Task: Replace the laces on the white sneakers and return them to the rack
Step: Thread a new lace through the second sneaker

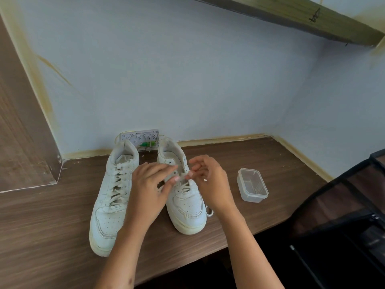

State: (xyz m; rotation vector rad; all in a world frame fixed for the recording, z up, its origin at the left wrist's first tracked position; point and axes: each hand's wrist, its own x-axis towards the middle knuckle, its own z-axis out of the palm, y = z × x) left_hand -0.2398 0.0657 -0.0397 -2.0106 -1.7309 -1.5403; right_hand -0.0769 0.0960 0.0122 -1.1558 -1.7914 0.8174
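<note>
Two white sneakers stand side by side on a brown wooden desk (pixel 52 222), toes toward the person and heels toward the pale wall. The left sneaker (pixel 108 205) is laced the whole way up, its toe close to the desk's near edge. The right sneaker (pixel 185 207) is laced only over its lower eyelets, with the upper eyelets bare. Two bare hands work over that shoe: the left hand (pixel 149 190) comes in across the gap between the shoes, thumb and forefinger pinching the white lace (pixel 183 178) at mid-tongue, while the right hand (pixel 210 180) has its fingers curled and pinches the same lace from the other side, the fingertips of both hands almost meeting. A loose loop of lace (pixel 209 211) lies on the desk just beside the right shoe's toe. Behind the heels, one white wall box (pixel 141 138) with a green part inside sits against the wall. To the left a wooden panel closes off that side of the desk; the open desk surface lies mostly to the right of the shoes. There stands one clear plastic container (pixel 252 185), lidless and apart from the shoe; what it holds, if anything, is hard to tell. At the far right is a black fabric rack (pixel 341 205), standing beyond the desk's near right edge.
</note>
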